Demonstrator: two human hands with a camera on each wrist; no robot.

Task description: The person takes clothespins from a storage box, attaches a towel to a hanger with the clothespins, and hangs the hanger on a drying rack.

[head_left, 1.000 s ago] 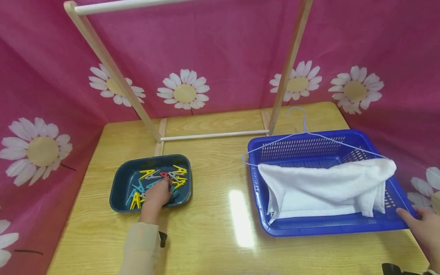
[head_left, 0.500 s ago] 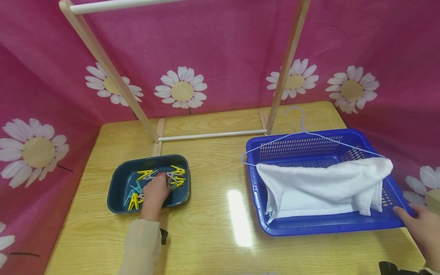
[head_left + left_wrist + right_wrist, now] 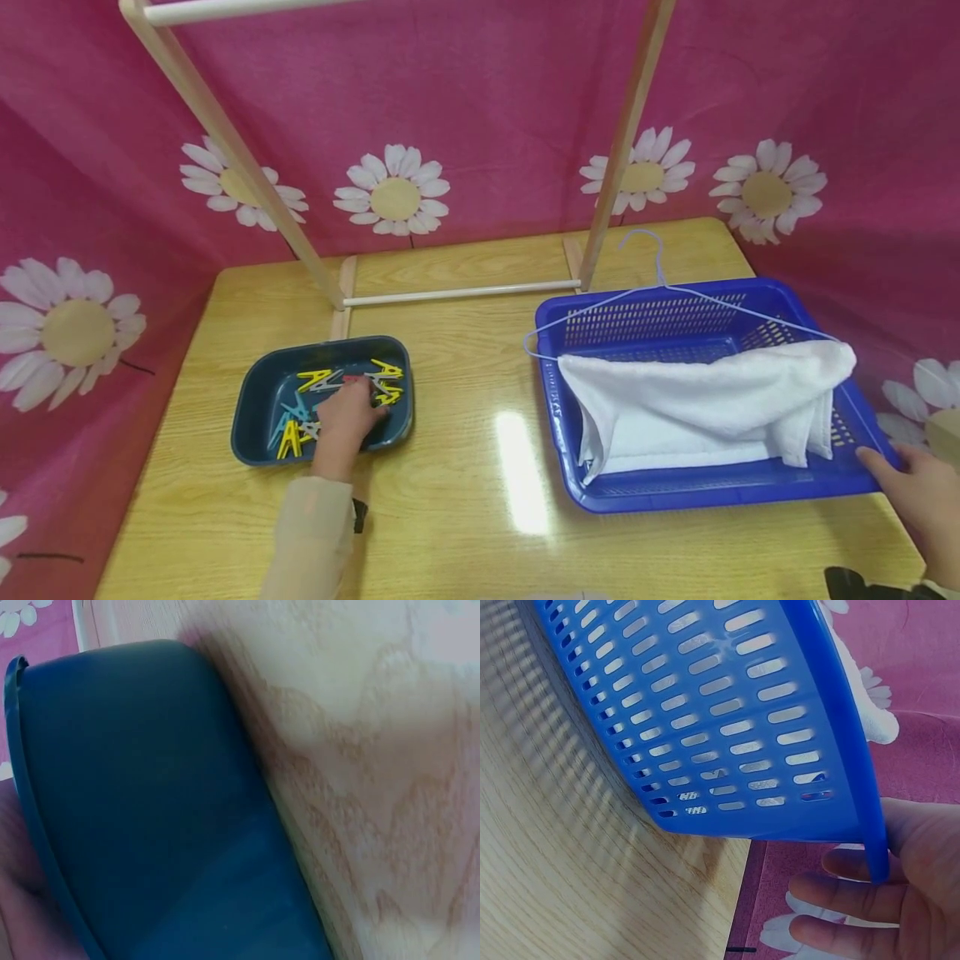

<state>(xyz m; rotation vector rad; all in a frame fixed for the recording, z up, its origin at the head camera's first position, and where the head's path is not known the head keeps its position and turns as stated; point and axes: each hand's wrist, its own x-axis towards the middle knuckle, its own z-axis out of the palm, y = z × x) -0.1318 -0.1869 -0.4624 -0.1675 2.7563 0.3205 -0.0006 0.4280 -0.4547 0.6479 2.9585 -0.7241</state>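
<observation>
Gripping blue basket [image 3: 697, 498] in right hand [image 3: 918, 492] at four, seemingly steadying; can't tell grip of left hand [image 3: 347, 421] at eight o'clock.

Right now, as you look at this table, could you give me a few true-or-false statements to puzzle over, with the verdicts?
1. The left grip reaches into the dark tub. True.
2. The white towel hangs from the rack. False: the white towel is draped on the hanger, over the blue basket.
3. The right grip holds the blue basket by its rim. True.
4. All the clothespins are yellow. False: some are turquoise.
5. The dark tub and blue basket stand apart. True.
</observation>
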